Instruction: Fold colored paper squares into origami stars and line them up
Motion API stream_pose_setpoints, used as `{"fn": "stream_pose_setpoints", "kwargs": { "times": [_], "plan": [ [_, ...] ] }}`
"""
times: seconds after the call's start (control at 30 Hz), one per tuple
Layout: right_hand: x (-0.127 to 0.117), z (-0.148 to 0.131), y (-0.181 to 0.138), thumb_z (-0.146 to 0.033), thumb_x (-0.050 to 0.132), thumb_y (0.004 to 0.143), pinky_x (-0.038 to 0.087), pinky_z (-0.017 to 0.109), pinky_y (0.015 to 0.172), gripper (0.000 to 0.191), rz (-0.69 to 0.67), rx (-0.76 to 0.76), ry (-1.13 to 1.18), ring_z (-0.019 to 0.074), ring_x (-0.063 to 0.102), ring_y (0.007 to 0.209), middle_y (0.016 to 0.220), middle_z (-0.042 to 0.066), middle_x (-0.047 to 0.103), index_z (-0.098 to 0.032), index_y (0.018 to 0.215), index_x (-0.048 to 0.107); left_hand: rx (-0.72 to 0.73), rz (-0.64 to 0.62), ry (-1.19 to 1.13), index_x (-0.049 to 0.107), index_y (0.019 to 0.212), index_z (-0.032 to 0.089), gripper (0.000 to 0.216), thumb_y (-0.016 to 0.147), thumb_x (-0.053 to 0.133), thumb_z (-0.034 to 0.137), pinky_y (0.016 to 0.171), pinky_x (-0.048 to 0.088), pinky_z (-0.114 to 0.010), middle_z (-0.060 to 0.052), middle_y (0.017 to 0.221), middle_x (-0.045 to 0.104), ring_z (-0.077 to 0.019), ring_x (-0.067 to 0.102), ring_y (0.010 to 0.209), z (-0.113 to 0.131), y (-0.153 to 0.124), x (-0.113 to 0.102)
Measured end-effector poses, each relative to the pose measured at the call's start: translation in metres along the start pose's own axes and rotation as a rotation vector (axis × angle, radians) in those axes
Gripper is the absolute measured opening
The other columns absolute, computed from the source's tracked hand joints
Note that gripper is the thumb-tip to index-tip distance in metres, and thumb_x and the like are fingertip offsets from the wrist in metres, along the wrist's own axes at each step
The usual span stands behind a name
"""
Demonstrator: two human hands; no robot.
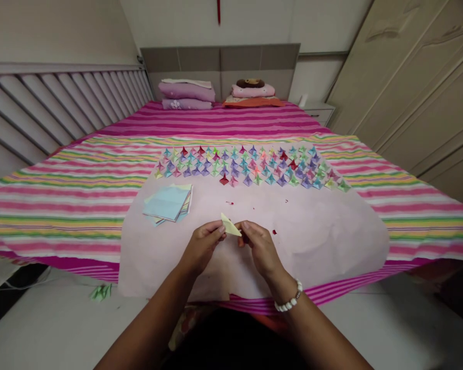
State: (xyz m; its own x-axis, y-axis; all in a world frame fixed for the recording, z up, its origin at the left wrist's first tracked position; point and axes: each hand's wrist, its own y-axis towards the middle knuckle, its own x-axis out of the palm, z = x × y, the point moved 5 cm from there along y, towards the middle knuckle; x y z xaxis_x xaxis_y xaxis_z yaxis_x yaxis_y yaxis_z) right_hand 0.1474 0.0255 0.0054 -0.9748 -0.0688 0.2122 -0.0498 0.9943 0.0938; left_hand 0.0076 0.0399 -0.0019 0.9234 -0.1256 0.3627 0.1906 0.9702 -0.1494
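Observation:
A small pale yellow piece of paper [230,226], folded to a triangle, is held up over a large whitish sheet [316,231]. My left hand [205,244] pinches its left edge between thumb and fingers. At its lower right corner, my right hand [259,247] has thumb and fingers closed on it; a white bead bracelet circles that wrist. To the left of my hands lies a loose stack of paper squares [167,202] with light blue on top. Beyond them, several rows of small folded paper pieces [248,180] in many colours stand on the sheet.
The sheet lies on a bed with a striped cover [61,205]. Red scraps [274,232] dot the sheet. Folded bedding [187,95] and a pink pillow [253,91] sit by the headboard [254,59]. Green paper [101,292] lies on the floor at left.

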Motion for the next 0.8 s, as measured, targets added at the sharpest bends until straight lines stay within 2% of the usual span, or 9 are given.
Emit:
{"fn": "stream_pose_setpoints", "kwargs": {
  "times": [0.13,0.3,0.43,0.63,0.8],
  "plan": [
    [0.0029,0.0053,0.0023,-0.040,0.068,0.076,0.034,0.025,0.055,0.023,-0.027,0.113,0.116,0.0103,0.044,0.054,0.058,-0.003,0.054,-0.019,0.069,0.067,-0.020,-0.042,0.006,0.071,0.093,0.015,0.034,0.064,0.080,0.028,0.071,0.043,-0.023,-0.001,0.074,0.066,-0.0091,0.055,0.067,0.0004,0.0010,-0.0030],
    [0.0052,0.0066,0.0022,-0.036,0.071,0.072,0.033,0.024,0.051,0.018,-0.039,0.169,0.190,0.0094,0.043,0.053,0.062,-0.002,0.057,-0.019,0.068,0.069,-0.013,-0.069,-0.021,0.064,0.077,0.016,0.026,0.061,0.082,0.025,0.064,0.042,-0.020,0.003,0.065,0.063,-0.0077,0.055,0.062,0.0012,0.0025,-0.0028],
    [0.0026,0.0104,0.0040,-0.031,0.070,0.068,0.033,0.023,0.050,0.014,-0.036,0.206,0.215,0.0099,0.044,0.053,0.063,-0.001,0.059,-0.018,0.070,0.071,-0.005,-0.093,0.069,0.065,0.076,0.015,0.023,0.062,0.080,0.027,0.059,0.041,-0.019,0.002,0.064,0.063,-0.0078,0.055,0.060,0.0050,0.0024,-0.0032],
    [0.0012,0.0094,0.0087,-0.025,0.068,0.063,0.036,0.022,0.049,0.015,-0.045,0.142,0.056,0.0092,0.046,0.048,0.054,-0.003,0.058,-0.018,0.076,0.071,0.026,-0.003,0.322,0.065,0.080,0.015,0.021,0.066,0.074,0.030,0.055,0.042,-0.021,0.002,0.060,0.062,-0.0101,0.056,0.056,0.0094,0.0014,-0.0053],
    [0.0011,0.0105,0.0089,-0.023,0.061,0.063,0.035,0.022,0.046,0.007,0.028,0.117,-0.101,0.0096,0.045,0.044,0.048,-0.004,0.054,-0.017,0.066,0.065,0.202,0.080,0.505,0.063,0.076,0.016,0.016,0.072,0.068,0.031,0.065,0.050,-0.025,0.000,0.068,0.066,-0.0139,0.063,0.066,0.0092,-0.0021,0.0009]
  ]
}}
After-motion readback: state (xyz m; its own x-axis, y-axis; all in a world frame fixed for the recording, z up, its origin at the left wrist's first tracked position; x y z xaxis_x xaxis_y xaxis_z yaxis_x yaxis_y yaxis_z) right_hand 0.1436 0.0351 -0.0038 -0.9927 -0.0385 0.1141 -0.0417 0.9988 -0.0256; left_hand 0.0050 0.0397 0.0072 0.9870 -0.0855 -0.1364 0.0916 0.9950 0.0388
